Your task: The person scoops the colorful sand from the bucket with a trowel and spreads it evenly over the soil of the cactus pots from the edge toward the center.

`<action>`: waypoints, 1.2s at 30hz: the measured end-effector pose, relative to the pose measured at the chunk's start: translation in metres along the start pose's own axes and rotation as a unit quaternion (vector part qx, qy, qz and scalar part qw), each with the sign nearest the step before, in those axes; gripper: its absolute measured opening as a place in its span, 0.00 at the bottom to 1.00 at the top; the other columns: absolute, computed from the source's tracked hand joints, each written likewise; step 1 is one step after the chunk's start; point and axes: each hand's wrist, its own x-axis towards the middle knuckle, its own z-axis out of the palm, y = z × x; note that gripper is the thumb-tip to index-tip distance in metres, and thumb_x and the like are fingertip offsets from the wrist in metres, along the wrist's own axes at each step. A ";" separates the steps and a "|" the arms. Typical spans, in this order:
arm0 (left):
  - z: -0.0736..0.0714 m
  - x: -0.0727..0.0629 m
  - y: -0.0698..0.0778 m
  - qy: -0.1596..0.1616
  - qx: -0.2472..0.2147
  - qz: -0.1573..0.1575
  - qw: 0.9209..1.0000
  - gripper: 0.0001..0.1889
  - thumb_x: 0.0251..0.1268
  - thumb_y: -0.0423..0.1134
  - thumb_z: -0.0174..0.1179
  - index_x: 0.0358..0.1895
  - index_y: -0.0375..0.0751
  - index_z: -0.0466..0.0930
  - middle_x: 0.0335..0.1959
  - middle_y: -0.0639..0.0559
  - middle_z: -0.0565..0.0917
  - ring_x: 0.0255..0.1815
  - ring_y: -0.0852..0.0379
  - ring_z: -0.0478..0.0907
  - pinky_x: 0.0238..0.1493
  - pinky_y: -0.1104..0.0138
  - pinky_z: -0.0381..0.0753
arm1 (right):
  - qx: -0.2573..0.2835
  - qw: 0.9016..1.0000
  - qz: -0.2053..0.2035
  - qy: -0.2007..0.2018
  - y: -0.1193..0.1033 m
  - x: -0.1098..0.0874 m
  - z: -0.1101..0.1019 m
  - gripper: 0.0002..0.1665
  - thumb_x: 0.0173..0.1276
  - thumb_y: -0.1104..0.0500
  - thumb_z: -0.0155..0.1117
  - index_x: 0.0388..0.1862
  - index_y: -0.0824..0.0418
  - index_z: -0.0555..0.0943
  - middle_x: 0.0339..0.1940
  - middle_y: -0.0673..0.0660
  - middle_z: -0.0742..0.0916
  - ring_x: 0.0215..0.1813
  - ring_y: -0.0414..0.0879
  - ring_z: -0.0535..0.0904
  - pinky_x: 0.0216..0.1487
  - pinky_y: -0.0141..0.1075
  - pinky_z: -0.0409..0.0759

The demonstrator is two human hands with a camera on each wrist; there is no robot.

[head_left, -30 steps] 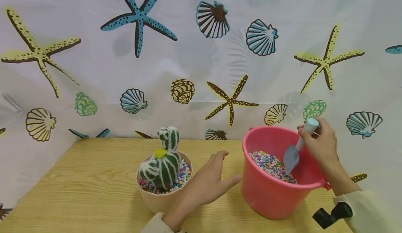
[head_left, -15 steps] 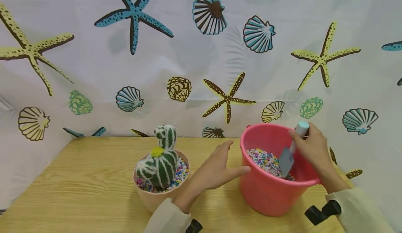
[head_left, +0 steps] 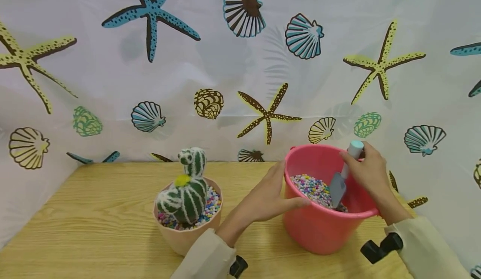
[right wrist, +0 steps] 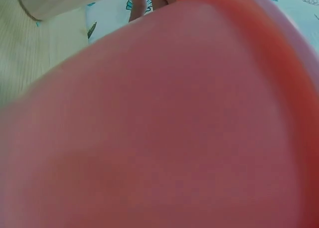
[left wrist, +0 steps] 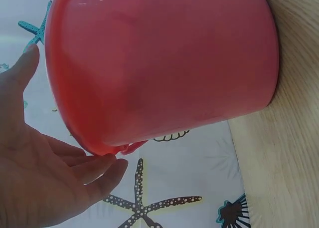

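A pink bucket (head_left: pixel 319 234) stands upright on the right of the table, with multicoloured beads (head_left: pixel 311 188) inside. My right hand (head_left: pixel 370 171) grips the pale handle of a small trowel (head_left: pixel 337 190) over the bucket, blade pointing down at the beads; the blade's tip meets them. My left hand (head_left: pixel 263 199) is at the bucket's left rim, thumb spread toward the front. In the left wrist view the left fingertips (left wrist: pixel 115 170) touch the rim by its handle lug, while the thumb stays apart from it. The right wrist view is filled by the bucket's wall (right wrist: pixel 164 118), hiding the right hand.
Left of the bucket stands a pale pink pot (head_left: pixel 182 242) holding a knitted-looking green cactus (head_left: pixel 188 203) with a yellow flower, set in multicoloured beads. A wooden table (head_left: pixel 94 224) lies underneath. Behind hangs a white cloth (head_left: pixel 240 62) printed with starfish and shells.
My left hand has moved right from beside the pot to the bucket's rim. My right hand has shifted the trowel slightly left and lower into the beads. The head view has turned slightly.
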 end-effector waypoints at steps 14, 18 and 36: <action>0.002 0.002 0.003 0.005 0.032 -0.022 0.999 0.58 0.50 0.62 0.67 0.77 0.45 0.39 0.78 0.45 0.47 0.77 0.46 0.50 0.72 0.50 0.58 | 0.180 0.981 -0.047 -0.061 -0.007 0.009 0.008 0.22 0.73 0.53 0.55 0.53 0.71 0.70 0.44 0.57 0.82 0.45 0.41 0.82 0.42 0.23 0.80; 0.001 0.003 0.003 0.005 0.031 -0.024 0.999 0.58 0.50 0.62 0.67 0.77 0.45 0.39 0.78 0.46 0.47 0.77 0.47 0.50 0.72 0.50 0.58 | 0.240 0.960 -0.110 -0.096 -0.012 0.004 0.007 0.18 0.72 0.56 0.56 0.51 0.68 0.70 0.40 0.46 0.82 0.42 0.32 0.82 0.44 0.26 0.81; 0.003 0.003 0.004 0.000 0.061 -0.045 0.997 0.60 0.50 0.68 0.63 0.77 0.47 0.35 0.78 0.46 0.46 0.75 0.43 0.55 0.68 0.49 0.64 | 0.033 0.996 -0.070 -0.052 0.011 0.002 -0.019 0.22 0.73 0.50 0.53 0.50 0.69 0.72 0.47 0.67 0.80 0.53 0.60 0.77 0.48 0.46 0.82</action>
